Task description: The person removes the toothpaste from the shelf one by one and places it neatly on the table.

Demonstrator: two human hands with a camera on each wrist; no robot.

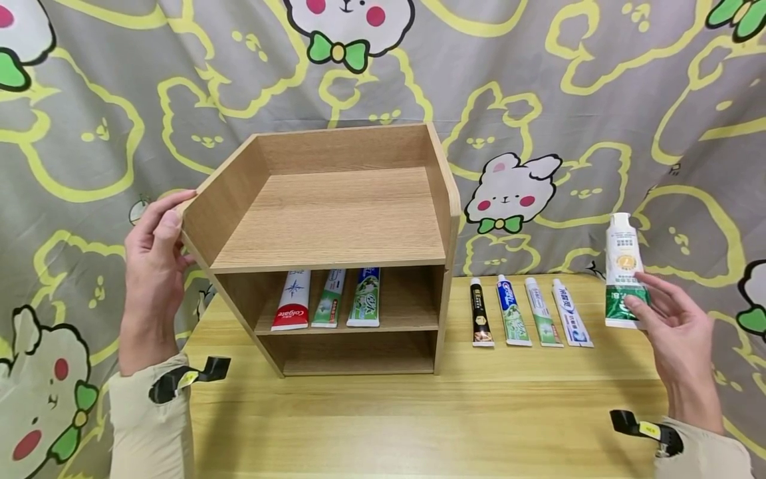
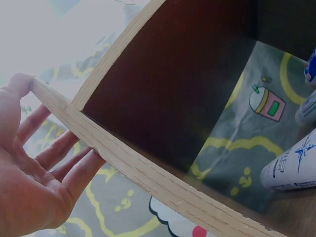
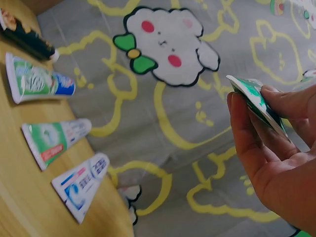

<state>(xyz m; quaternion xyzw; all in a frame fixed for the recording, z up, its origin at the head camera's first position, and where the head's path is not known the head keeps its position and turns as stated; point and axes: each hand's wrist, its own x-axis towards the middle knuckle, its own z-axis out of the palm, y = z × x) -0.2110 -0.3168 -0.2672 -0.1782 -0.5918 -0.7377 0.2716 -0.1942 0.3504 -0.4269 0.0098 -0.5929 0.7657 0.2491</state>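
Note:
My left hand [image 1: 157, 243] grips the upper left edge of a wooden shelf unit [image 1: 353, 263], thumb on the near side and fingers behind the panel [image 2: 113, 148]. My right hand [image 1: 679, 332] pinches a white and green toothpaste tube [image 1: 624, 266] by its flat lower end, cap up, held above the table's right side. In the right wrist view the same tube [image 3: 256, 101] shows edge-on between thumb and fingers. On the middle shelf lie a red and white Colgate tube [image 1: 293, 303], a green and white tube [image 1: 329, 299] and a blue and green tube [image 1: 366, 299].
On the wooden table [image 1: 383, 426], right of the unit, lie a black tube [image 1: 481, 316], a blue and green tube [image 1: 512, 313], a green and white tube [image 1: 543, 316] and a white and blue tube [image 1: 572, 316]. A patterned grey curtain [image 1: 383, 86] hangs behind.

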